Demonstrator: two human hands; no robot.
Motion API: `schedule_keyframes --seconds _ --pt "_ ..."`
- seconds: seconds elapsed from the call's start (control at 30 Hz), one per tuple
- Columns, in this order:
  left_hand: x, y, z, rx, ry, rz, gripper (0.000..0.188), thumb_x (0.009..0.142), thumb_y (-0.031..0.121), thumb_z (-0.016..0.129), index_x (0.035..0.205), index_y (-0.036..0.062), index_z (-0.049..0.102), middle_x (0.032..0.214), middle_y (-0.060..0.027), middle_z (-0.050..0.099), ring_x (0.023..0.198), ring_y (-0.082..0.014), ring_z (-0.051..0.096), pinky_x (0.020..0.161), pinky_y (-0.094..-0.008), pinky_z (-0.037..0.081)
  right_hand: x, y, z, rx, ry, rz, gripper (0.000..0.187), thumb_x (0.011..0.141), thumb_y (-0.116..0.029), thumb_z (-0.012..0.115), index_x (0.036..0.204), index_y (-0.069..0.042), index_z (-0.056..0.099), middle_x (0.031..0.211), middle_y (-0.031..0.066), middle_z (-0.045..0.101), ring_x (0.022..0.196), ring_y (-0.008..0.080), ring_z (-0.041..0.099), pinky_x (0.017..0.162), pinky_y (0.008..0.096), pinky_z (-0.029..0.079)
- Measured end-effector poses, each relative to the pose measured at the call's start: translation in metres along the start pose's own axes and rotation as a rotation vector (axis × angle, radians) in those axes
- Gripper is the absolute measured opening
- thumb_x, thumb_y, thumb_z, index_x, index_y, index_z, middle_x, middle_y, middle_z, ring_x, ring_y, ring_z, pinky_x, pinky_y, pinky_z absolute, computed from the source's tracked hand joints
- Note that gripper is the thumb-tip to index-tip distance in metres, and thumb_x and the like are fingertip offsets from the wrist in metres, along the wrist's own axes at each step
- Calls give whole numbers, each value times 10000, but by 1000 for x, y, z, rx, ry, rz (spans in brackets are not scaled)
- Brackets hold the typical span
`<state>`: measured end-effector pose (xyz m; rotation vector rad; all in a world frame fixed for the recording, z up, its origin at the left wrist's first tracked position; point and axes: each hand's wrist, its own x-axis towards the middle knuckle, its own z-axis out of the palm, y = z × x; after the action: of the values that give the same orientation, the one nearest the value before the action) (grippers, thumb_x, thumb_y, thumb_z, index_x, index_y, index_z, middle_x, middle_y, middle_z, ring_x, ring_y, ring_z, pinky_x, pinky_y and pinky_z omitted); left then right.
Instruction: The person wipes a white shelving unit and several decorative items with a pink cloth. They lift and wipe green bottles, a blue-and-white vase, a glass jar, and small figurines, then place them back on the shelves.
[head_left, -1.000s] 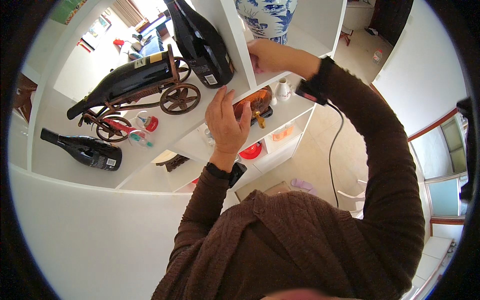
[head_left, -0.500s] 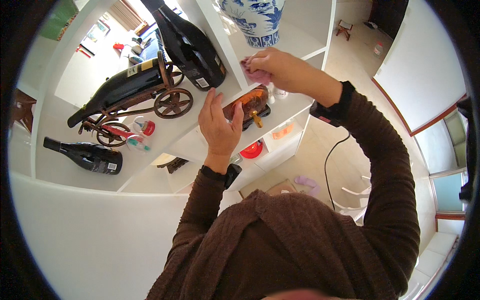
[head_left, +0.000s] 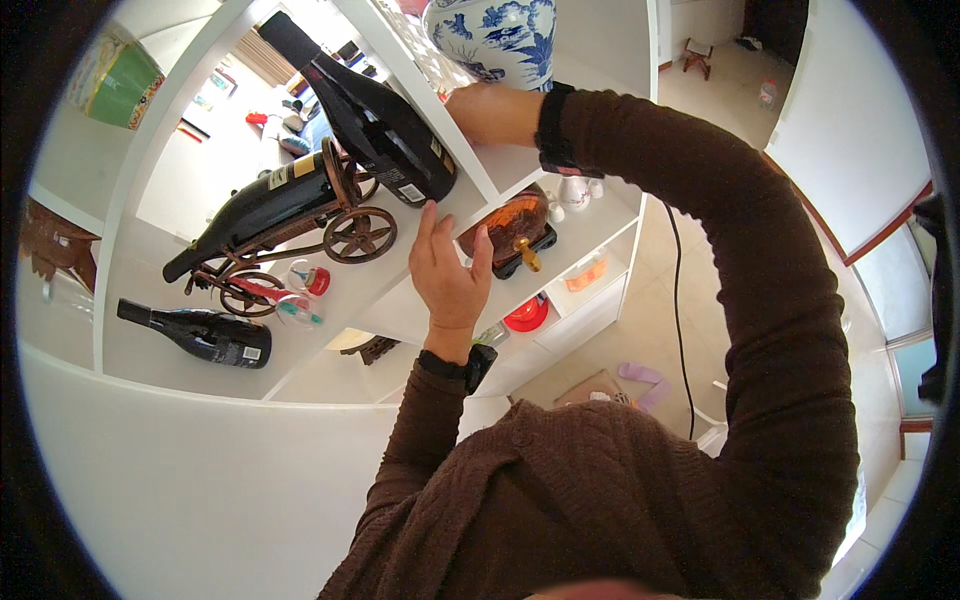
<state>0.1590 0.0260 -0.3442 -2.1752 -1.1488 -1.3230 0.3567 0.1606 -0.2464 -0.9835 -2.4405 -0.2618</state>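
My right hand (head_left: 490, 113) reaches into the shelf compartment below the blue-and-white porcelain vase (head_left: 500, 42). Its fingers are hidden, and no cloth shows there now. My left hand (head_left: 447, 288) is open, fingers stretched, at the shelf's front edge. The fingertips are close to the base of a large dark wine bottle (head_left: 385, 135); whether they touch it I cannot tell. Beside the thumb, in the lower compartment, is an amber bottle (head_left: 508, 222) with a gold tap on a dark stand.
A dark bottle (head_left: 265, 195) lies in a wheeled metal holder (head_left: 360, 236). Near it are another dark bottle (head_left: 205, 335) and a small red-lidded container (head_left: 318, 281). White shelf dividers (head_left: 430, 95) separate the compartments. A black cable (head_left: 680, 310) hangs at the right.
My right hand has moved left and deeper into the vase's compartment; the pink cloth it held is out of sight. My left hand stays open by the bottle as the view shifts slightly.
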Motion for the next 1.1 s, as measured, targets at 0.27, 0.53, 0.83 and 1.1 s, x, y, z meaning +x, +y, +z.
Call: schedule_keyframes --seconds 0.27,0.53,0.83,1.1 --pt "2 -2 -4 29 -56 -2 434 863 285 726 1126 -37 601 1317 -251 568 1117 -388 593 933 -425 480 -16 5 9 290 -95 19 163 814 -158 663 859 -1 672 768 185 667 724 339 676 645 423 525" --pt "14 42 -15 -367 15 14 412 871 168 715 1177 -68 571 1318 -293 545 1193 -430 552 1010 -459 442 -111 27 -89 172 -174 525 155 773 39 552 909 47 626 848 219 688 772 370 686 669 421 545" --pt "108 92 102 -540 -214 -563 1158 801 273 782 1492 -127 -57 1542 -392 74 1446 -484 188 1198 -490 173 -72 105 -50 503 69 777 91 855 26 531 828 14 618 732 134 668 594 244 670 506 397 540" --pt "148 70 151 -584 -113 -753 1309 661 388 892 1461 -175 21 1464 -357 290 1396 -454 295 1185 -440 252 -62 132 -29 617 85 759 200 913 14 487 1015 -1 659 891 96 687 721 195 631 627 365 538"
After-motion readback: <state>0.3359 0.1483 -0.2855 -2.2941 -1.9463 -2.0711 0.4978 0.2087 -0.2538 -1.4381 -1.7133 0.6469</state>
